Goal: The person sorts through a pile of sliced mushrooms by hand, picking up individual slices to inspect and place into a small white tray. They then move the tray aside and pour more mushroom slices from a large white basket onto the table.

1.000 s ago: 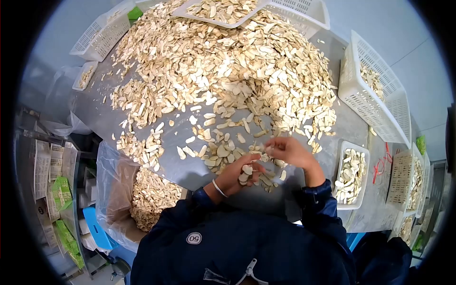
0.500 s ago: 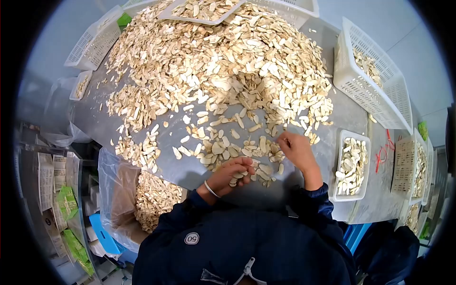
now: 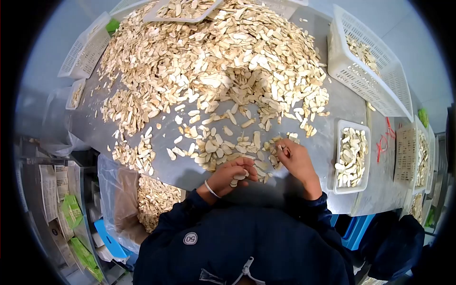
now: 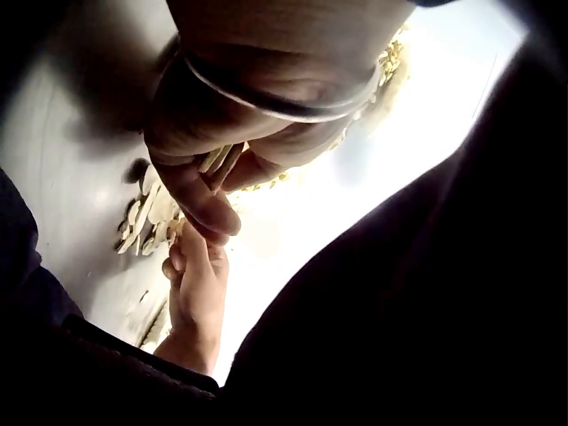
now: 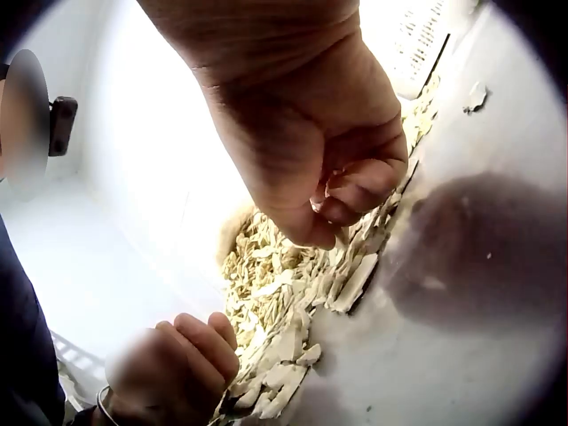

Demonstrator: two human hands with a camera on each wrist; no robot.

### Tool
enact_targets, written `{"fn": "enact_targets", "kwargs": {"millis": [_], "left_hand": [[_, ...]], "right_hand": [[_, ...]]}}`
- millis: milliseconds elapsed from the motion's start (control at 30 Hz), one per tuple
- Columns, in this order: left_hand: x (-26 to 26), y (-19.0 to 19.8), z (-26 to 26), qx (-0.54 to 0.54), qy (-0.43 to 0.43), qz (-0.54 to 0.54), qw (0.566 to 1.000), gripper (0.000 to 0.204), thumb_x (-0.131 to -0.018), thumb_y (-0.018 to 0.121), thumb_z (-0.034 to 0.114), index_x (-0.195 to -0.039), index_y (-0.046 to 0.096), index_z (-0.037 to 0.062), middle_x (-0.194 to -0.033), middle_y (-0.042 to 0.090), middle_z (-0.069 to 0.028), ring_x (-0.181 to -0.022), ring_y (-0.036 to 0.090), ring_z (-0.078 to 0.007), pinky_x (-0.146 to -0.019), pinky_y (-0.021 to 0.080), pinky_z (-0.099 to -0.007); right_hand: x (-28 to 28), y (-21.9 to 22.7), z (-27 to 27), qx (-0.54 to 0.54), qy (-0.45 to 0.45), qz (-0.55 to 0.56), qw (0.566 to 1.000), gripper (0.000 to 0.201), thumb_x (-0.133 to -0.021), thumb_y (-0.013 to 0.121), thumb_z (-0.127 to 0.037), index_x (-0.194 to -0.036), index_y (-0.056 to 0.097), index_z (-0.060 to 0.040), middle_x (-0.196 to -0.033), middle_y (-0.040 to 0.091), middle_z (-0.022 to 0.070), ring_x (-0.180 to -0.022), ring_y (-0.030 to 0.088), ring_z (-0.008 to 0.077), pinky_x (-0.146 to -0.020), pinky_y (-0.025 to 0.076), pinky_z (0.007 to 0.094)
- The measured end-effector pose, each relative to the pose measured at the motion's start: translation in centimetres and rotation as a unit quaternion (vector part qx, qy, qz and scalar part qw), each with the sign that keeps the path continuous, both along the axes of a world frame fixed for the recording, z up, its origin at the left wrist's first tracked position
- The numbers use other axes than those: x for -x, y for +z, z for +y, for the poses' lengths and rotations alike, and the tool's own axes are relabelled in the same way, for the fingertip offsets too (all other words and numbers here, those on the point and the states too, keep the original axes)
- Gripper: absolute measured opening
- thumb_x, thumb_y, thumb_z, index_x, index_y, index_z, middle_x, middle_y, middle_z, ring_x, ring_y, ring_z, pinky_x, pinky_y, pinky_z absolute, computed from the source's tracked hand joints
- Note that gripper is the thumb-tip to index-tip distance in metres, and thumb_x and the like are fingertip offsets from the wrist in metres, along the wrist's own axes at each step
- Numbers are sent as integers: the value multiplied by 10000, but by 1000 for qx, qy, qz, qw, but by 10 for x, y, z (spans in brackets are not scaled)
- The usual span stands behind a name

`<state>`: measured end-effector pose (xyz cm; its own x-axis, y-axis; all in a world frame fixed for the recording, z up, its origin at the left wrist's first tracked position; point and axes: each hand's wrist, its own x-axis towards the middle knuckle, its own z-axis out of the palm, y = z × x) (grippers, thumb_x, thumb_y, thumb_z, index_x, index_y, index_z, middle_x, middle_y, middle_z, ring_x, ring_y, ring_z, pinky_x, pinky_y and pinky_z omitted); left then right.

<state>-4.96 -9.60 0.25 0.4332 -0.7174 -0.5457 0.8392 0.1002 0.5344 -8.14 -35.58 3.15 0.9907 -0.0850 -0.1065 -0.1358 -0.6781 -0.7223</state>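
Observation:
Pale dried slices (image 3: 209, 146) lie loose on the grey table in front of both hands. My left hand (image 3: 230, 175), with a white band at the wrist, curls its fingers round several slices (image 3: 239, 177); their edges show between the fingers in the left wrist view (image 4: 220, 161). Just right of it, my right hand (image 3: 297, 159) is low over the loose slices, thumb and fingertips together. In the right wrist view the right hand (image 5: 328, 169) has curled fingers over the slices, and whether a slice sits between its fingertips is hidden.
A large heap of slices (image 3: 190, 57) covers the table's far side. On the right stand a small white tray (image 3: 337, 156) of slices, a perforated basket (image 3: 351, 71) and red cord (image 3: 384, 142). Below left is a lined box of slices (image 3: 154, 199).
My right hand has moved away from the left hand and down to the slices on its right. The left hand still holds its slices. The whole head view has shifted.

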Motion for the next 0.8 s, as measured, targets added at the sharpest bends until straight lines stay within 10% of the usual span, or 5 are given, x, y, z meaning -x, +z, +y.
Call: {"fn": "enact_targets", "kwargs": {"millis": [333, 533, 800], "left_hand": [[1, -10, -3, 70, 21, 65, 995, 215, -1001, 477, 72, -1195, 570, 54, -893, 597, -46, -680, 482, -99, -505, 363, -205], [1, -3, -7, 76, 2, 51, 996, 205, -1013, 480, 99, -1196, 563, 57, -823, 556, -20, -643, 447, -81, -499, 337, -208], [2, -3, -6, 62, 7, 40, 997, 204, -1028, 480, 123, -1202, 564, 59, -815, 533, -11, -645, 445, -83, -502, 331, -207]], "right_hand": [[23, -14, -20, -106, -14, -10, 994, 220, -903, 691, -171, -1078, 673, -39, -665, 606, 116, -593, 583, 282, -589, 465, 369], [5, -10, -29, 81, -129, -35, 988, 305, -898, 684, -170, -1189, 649, -84, -702, 639, 141, -659, 641, 328, -616, 499, 419], [1, -17, -34, 111, -49, -21, 992, 302, -876, 679, -152, -1175, 675, -113, -764, 670, 151, -732, 662, 361, -649, 514, 441]]}}
